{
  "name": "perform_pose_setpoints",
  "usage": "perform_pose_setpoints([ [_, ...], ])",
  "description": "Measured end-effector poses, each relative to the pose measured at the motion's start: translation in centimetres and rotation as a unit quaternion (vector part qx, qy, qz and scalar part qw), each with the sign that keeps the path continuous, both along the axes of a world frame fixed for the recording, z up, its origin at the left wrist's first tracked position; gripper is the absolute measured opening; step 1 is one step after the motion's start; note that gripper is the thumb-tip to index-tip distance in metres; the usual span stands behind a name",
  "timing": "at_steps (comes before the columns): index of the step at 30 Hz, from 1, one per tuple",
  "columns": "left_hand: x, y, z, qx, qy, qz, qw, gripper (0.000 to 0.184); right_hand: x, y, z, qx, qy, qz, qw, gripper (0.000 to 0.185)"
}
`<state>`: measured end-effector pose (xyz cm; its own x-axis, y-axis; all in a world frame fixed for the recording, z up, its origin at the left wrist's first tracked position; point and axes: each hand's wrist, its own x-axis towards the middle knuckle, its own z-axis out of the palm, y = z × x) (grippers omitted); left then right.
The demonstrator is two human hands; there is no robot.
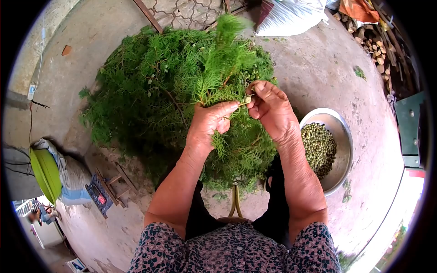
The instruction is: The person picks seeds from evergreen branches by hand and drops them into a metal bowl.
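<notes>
A feathery, bright-green conifer sprig (pixel 223 73) is standing upright above a big heap of similar greenery, its top blurring. The person's left hand (pixel 209 122) is gripping its stem between thumb and fingers; the right hand (pixel 273 111) is meeting it with fingertips bunched narrowly at a small, round, pale-green cone (pixel 248 99), though whether they are pinching it is hard to tell.

The work, seemingly picking cones, is looking well under way: a round, silver metal bowl (pixel 348 154) to the right is holding many loose green cones (pixel 318 148), covering much of its base. Plenty is apparently remaining, as the dark-green heap of cut branches (pixel 141 77) is spreading widely and showing cones.

Everything is resting on a grey concrete floor (pixel 368 123) with scattered green bits. Farther out, a full white woven sack (pixel 291 18) and stacked firewood (pixel 378 50) are sitting at upper right; a lime-green plastic basin (pixel 45 175) is leaning at left.
</notes>
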<state>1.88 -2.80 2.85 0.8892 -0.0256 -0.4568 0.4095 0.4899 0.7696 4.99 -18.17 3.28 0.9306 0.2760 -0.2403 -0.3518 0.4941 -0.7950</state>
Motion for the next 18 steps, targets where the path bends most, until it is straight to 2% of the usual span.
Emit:
perform_pose_setpoints([
  [4,0.2,0.5,0.0,-0.003,-0.004,-0.011,1.000,0.014,0.2,-0.5,0.2,0.073,0.041,-0.011,0.996,0.012],
  [7,0.0,-0.4,0.8,0.049,-0.001,0.018,0.999,0.014,-0.2,0.1,0.3,-0.026,0.014,0.009,1.000,0.019],
  [11,0.0,0.0,0.1,0.020,-0.005,0.009,1.000,0.016,-0.4,0.4,-0.4,-0.075,-0.080,0.042,0.993,0.018],
  [13,0.1,-0.4,0.0,0.101,-0.005,0.001,0.995,0.014,-0.5,0.6,-0.4,-0.085,-0.088,0.029,0.992,0.016],
  [18,0.0,-0.3,-0.3,0.052,-0.025,-0.012,0.998,0.009,-0.6,0.7,-0.3,-0.110,-0.099,0.013,0.989,0.015],
])
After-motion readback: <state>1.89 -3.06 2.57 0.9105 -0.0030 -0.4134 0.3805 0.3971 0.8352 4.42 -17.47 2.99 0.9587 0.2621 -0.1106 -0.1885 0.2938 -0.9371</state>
